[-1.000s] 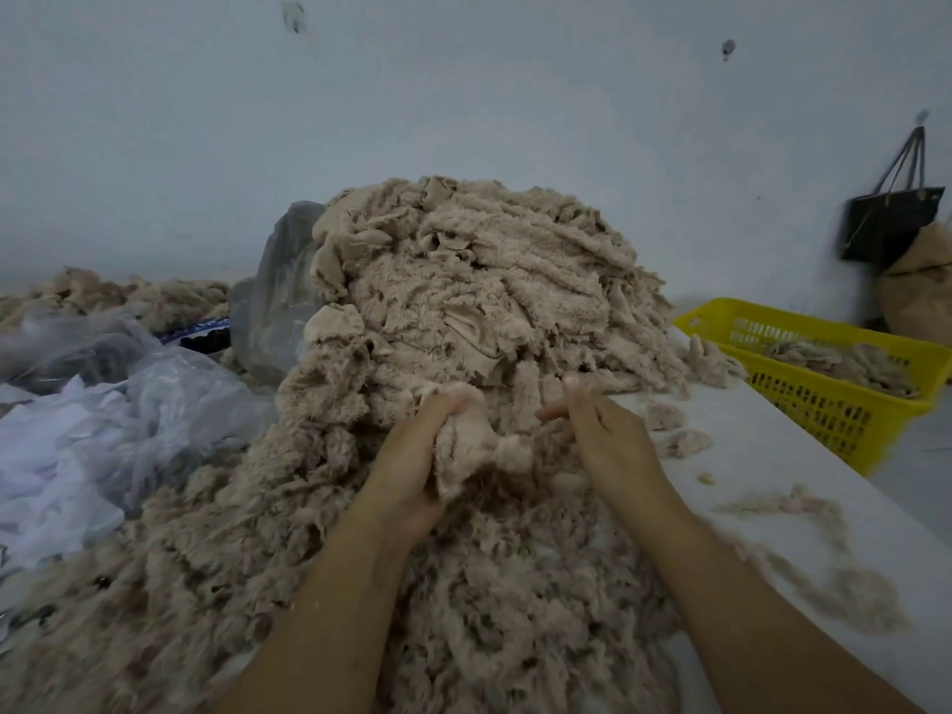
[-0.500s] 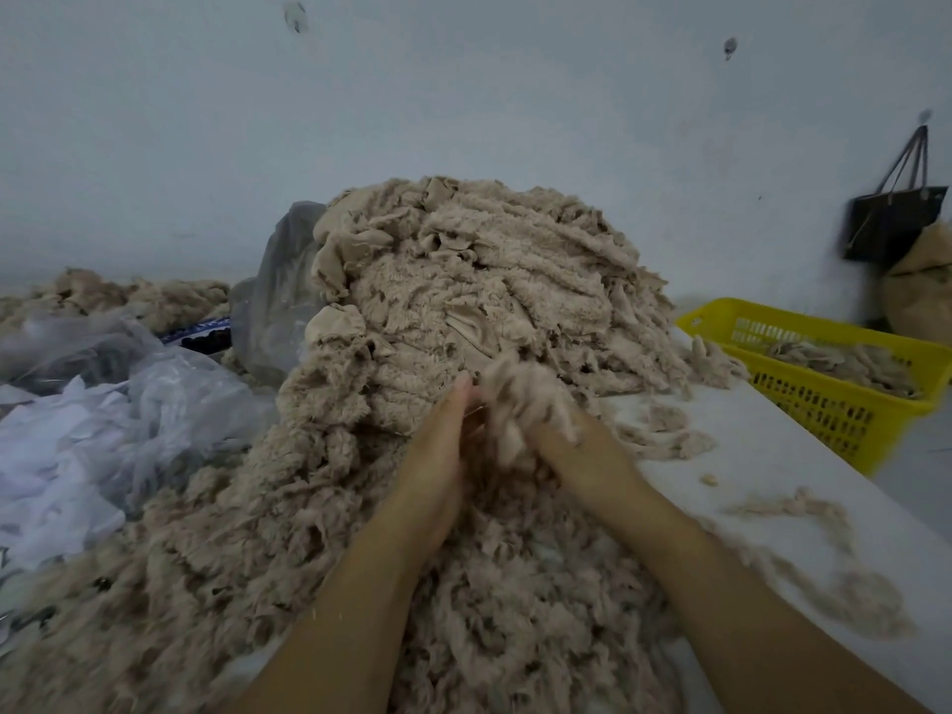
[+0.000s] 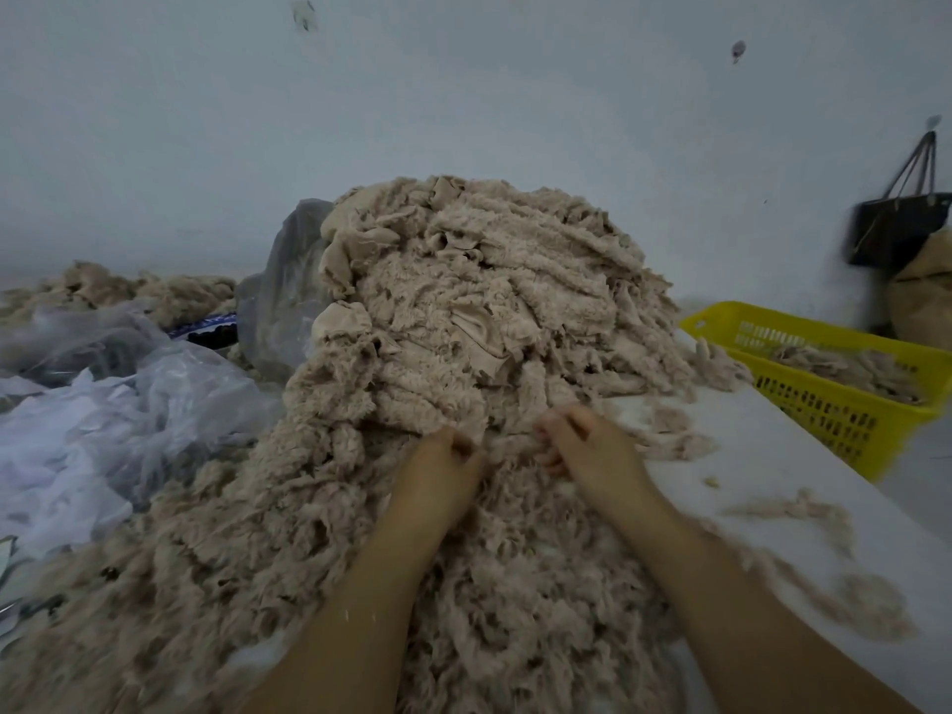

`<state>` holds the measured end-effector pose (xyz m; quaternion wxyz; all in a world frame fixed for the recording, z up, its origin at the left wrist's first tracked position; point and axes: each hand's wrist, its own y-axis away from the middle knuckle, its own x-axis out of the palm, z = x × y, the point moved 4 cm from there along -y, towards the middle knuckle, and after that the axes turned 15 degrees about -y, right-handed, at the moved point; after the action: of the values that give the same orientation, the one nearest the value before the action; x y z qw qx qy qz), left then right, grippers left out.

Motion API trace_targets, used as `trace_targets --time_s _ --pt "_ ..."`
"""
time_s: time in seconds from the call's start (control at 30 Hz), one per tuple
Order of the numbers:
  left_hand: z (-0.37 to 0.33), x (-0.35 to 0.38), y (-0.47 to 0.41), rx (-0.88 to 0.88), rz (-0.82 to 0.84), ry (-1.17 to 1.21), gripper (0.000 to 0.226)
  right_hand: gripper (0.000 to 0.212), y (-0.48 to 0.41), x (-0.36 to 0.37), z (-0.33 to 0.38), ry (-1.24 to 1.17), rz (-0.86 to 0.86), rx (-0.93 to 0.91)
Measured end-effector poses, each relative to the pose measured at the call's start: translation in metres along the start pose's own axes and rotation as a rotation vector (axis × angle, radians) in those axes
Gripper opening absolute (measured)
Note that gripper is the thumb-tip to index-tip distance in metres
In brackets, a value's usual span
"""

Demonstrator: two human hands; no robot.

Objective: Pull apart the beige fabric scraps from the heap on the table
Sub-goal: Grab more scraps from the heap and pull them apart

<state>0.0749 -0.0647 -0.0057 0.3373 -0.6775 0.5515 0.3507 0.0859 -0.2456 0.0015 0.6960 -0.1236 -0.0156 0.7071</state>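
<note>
- A tall heap of beige fabric scraps fills the middle of the white desk. It rises to a rounded top against the pale wall and spreads down towards the near edge.
- Both bare forearms reach in from the bottom of the view, over the low front part of the heap.
- The left hand is at the foot of the tall part, back of the hand up. Its fingers are curled tight and grip a bit of the scraps.
- The right hand is just beside it. Its fingers are curled too and pinch scraps at the same level.
- A short stretch of beige cloth lies between the two hands. Whether it is one piece or several cannot be told.
- Thin trails of loose scraps lie on the bare desk to the right of the right forearm.
- A yellow slotted basket sits at the right edge of the desk with more beige scraps inside.
- Crumpled clear plastic bags lie left of the heap, touching its lower slope.
- A greyish plastic bag stands against the heap's back left side.
- A lower second pile of beige scraps lies far left by the wall.
- A black bag hangs by its straps on the wall at far right.
</note>
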Motion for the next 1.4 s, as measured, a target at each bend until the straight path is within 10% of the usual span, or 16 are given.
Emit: trace_targets --time_s 0.2,0.37,0.5,0.67,0.83,1.1,1.4 --pt "0.003 -0.005 0.000 -0.034 -0.073 0.191 0.031 0.016 0.006 0.020 0.002 0.217 0.241 -0.053" --pt "0.033 -0.011 -0.010 -0.516 -0.136 1.331 0.016 0.030 0.009 0.020 0.001 0.212 0.284 -0.020" --pt "0.024 -0.008 -0.016 -0.472 0.053 1.882 0.013 0.030 0.011 0.021 0.001 0.213 0.311 -0.010" --pt "0.016 -0.012 -0.017 -0.239 0.120 1.535 0.027 0.040 0.011 0.019 0.004 0.137 0.255 -0.006" --pt "-0.024 -0.002 0.019 0.204 0.540 1.043 0.047 0.044 0.009 0.024 0.003 -0.188 0.221 0.108" --pt "-0.024 0.009 0.025 0.077 0.437 0.569 0.032 0.023 0.010 0.022 0.011 -0.117 0.269 -0.016" --pt "-0.008 -0.005 0.003 -0.194 0.117 1.252 0.023 0.034 0.005 0.003 0.015 -0.139 -0.133 -0.096"
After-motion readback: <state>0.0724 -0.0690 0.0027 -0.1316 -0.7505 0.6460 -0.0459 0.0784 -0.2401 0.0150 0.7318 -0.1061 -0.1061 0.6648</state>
